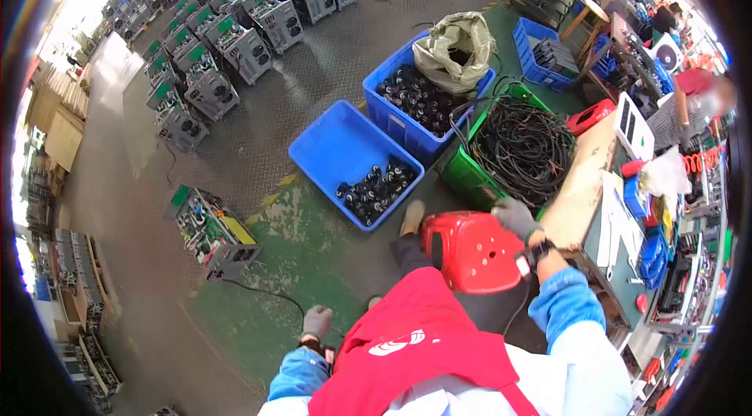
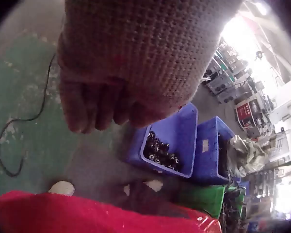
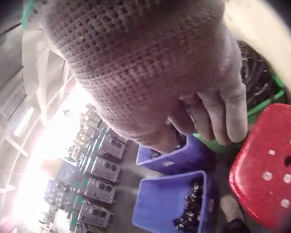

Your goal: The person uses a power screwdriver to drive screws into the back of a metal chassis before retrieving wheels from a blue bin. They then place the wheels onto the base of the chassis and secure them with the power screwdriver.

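My left hand [image 1: 317,322], in a grey knit glove, hangs low beside the red apron [image 1: 423,322]. Its fingers are loosely bent with nothing in them, as the left wrist view shows. The gloved right hand [image 1: 515,218] is above the far right edge of a red plastic stool [image 1: 479,255] with holes in its seat. In the right wrist view its fingers [image 3: 236,114] point loosely down beside the stool, holding nothing. Past the stool stands a green crate [image 1: 478,177] full of coiled black cables [image 1: 521,146].
A blue bin [image 1: 321,142] holds small black parts at one end; another blue bin [image 1: 399,122] carries more, plus a sack [image 1: 458,52]. An opened machine [image 1: 211,232] stands at left, its cord [image 1: 270,291] across the floor. A workbench [image 1: 603,259] borders the right; rows of machines stand behind.
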`<control>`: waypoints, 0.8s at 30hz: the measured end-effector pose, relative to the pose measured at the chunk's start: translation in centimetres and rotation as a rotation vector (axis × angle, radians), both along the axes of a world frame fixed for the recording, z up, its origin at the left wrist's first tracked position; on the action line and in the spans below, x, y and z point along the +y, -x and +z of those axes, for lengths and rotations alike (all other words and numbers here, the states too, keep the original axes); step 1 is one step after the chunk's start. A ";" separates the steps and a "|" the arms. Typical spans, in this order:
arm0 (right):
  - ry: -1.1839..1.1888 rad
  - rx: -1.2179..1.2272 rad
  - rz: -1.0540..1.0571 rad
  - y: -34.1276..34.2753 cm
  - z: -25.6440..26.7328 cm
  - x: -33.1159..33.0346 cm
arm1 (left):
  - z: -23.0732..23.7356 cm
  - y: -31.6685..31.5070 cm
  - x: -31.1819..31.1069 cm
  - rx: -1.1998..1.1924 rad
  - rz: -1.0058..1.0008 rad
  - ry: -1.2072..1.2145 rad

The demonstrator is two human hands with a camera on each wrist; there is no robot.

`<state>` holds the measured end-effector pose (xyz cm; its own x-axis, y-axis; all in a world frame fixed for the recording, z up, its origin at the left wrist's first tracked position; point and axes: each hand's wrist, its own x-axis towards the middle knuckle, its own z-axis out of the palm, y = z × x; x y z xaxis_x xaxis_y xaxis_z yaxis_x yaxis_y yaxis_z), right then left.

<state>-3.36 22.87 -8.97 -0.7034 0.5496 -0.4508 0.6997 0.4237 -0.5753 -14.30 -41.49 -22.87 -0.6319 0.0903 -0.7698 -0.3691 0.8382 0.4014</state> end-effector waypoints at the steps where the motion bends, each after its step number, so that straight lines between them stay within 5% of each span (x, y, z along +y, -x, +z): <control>1: -0.032 0.009 0.010 5.2 -0.1 2.9 | 1.8 0.1 1.6 0.090 -0.047 0.000; 5: 0.475 0.201 -0.198 23.1 -3.5 13.4 | 4.9 3.2 7.2 -0.131 0.269 -0.010; 7: 0.529 0.264 -0.350 31.1 -7.1 17.1 | 5.6 4.3 9.4 -0.203 0.457 0.033; 10: 0.421 0.126 -0.271 38.3 -24.7 25.6 | 8.1 6.7 14.6 -0.304 0.597 0.039; 13: 0.340 -0.105 -0.342 44.9 -23.9 25.5 | 7.9 9.8 19.7 -0.347 0.734 -0.030; 24: 0.043 -0.253 -0.173 55.2 -43.0 27.9 | -2.0 20.4 31.8 -0.212 0.849 -0.012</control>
<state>-58.53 50.77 -51.95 -0.4632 0.6284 -0.6250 0.8828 0.2649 -0.3879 -34.70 -9.66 -24.88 -0.3328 -0.3372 -0.8806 -0.9346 0.2420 0.2606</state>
